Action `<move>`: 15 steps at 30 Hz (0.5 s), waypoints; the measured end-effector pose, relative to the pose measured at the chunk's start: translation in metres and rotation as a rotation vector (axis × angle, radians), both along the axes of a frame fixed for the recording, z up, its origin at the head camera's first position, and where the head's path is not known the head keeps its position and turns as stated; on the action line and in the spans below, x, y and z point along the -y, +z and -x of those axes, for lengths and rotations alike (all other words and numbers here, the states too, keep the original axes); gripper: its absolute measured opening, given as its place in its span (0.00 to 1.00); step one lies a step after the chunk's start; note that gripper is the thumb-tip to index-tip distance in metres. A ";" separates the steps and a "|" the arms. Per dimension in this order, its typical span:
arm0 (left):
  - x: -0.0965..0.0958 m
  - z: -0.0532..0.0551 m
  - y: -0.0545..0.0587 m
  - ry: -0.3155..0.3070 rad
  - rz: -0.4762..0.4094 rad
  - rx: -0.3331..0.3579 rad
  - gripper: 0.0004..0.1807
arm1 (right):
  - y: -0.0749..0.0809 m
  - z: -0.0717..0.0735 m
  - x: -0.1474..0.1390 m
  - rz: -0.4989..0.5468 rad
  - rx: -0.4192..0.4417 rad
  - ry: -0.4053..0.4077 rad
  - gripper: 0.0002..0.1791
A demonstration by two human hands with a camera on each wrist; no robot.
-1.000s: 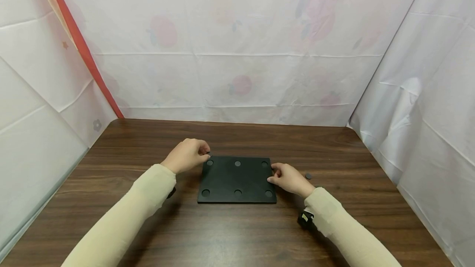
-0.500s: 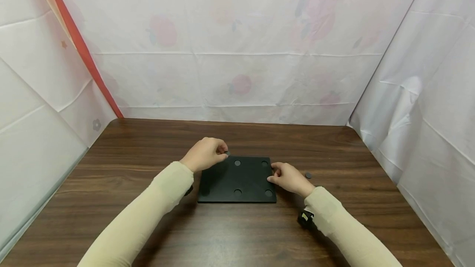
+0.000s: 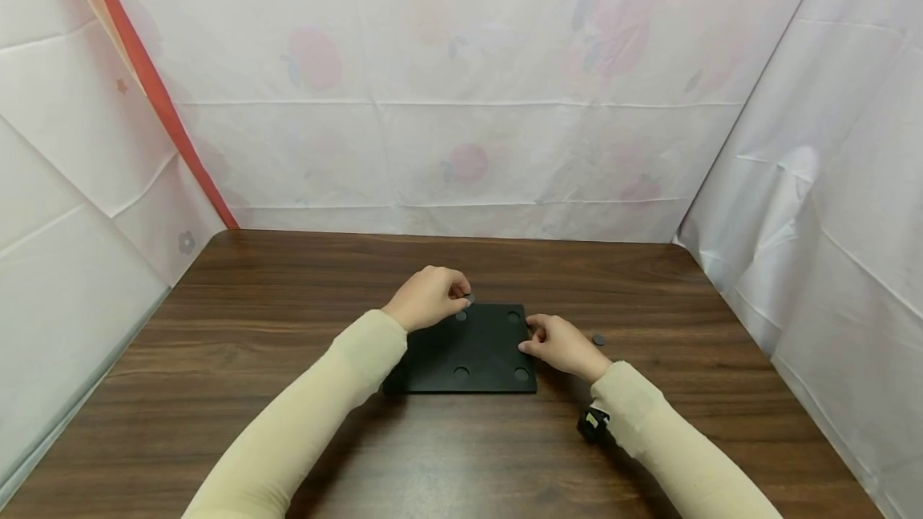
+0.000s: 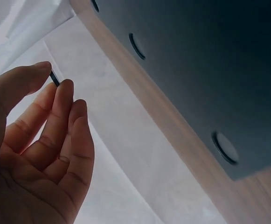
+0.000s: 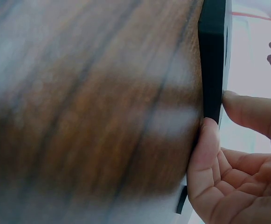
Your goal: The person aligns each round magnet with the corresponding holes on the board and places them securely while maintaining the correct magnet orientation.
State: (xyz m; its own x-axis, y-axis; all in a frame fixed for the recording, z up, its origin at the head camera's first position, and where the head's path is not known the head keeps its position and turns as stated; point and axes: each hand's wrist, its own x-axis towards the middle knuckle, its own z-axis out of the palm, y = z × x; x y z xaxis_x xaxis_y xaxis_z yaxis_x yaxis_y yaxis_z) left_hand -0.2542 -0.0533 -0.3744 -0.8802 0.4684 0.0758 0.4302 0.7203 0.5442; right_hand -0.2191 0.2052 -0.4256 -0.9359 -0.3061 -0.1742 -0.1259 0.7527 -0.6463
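My left hand (image 3: 430,299) is above the far edge of a flat black board (image 3: 490,351) with round recesses. Its thumb and fingertips pinch a small dark disc (image 3: 469,299), seen edge-on as a thin disc (image 4: 55,78) in the left wrist view. My right hand (image 3: 565,345) holds the board's right edge. In the right wrist view, its thumb (image 5: 247,109) lies on the top face and a curled finger (image 5: 207,144) is against the side. My left forearm hides the board's left part. Whether the far middle recess (image 3: 461,316) contains a disc, I cannot tell.
A second dark disc (image 3: 598,339) lies on the wooden table (image 3: 324,263), just right of my right hand. White printed cloth (image 3: 461,102) hangs behind the table, and more white cloth (image 3: 851,183) hangs along its right side.
My left hand has moved right along the board's far edge, carrying the pinched disc from the far left corner to about the middle. My right hand and the board stay in place.
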 end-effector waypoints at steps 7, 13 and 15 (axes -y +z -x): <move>-0.017 0.005 -0.001 -0.007 0.013 0.018 0.10 | -0.001 0.003 0.001 -0.007 0.003 -0.004 0.30; -0.031 0.008 -0.002 -0.018 0.040 0.033 0.11 | 0.000 0.003 0.001 -0.002 0.009 -0.005 0.30; -0.035 0.010 -0.003 -0.021 0.045 0.034 0.11 | 0.000 0.003 0.001 0.003 0.004 -0.002 0.30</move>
